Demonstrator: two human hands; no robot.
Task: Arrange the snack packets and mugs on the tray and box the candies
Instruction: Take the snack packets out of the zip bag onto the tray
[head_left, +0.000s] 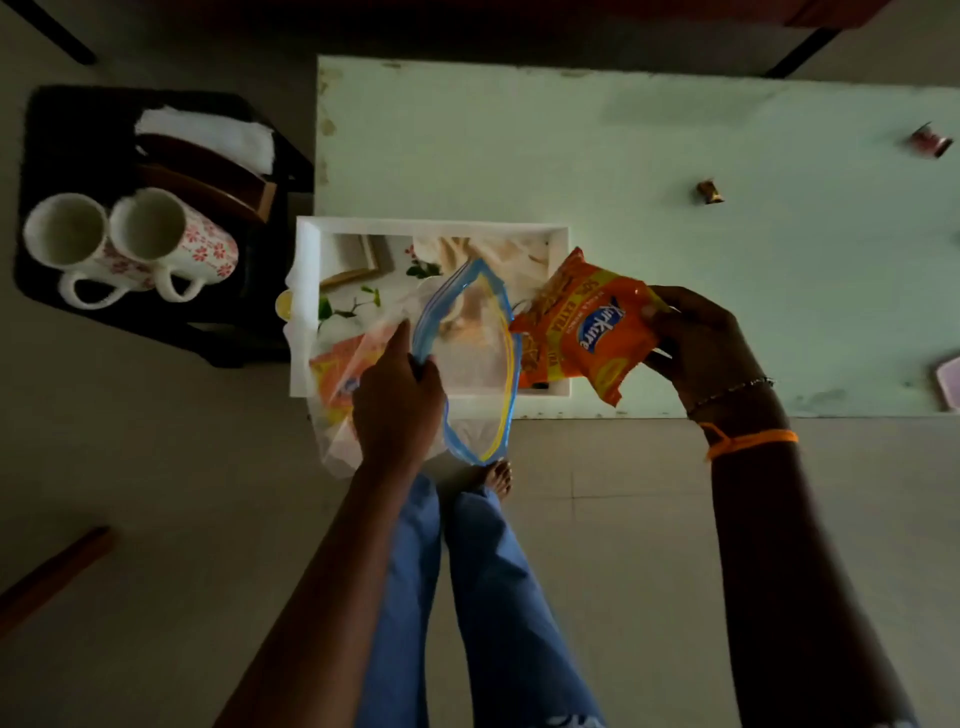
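My right hand (698, 343) grips an orange snack packet (587, 327) just right of the white tray (431, 227), over the table's front edge. My left hand (397, 395) holds the rim of a clear zip bag (467, 364), its blue and yellow mouth gaping open over the tray's near side. A second orange packet (337, 371) shows through the bag at the tray's front left. Two white mugs with red flowers (130, 244) stand side by side on a black stool (52, 130) to the left. Two wrapped candies (710, 192) (931, 139) lie on the pale green table (675, 156).
A brown holder with white tissues (208, 140) sits behind the mugs on the stool. A pink object (948, 379) peeks in at the table's right edge. My legs in blue jeans (467, 597) and a bare foot stand on the tiled floor below the table edge.
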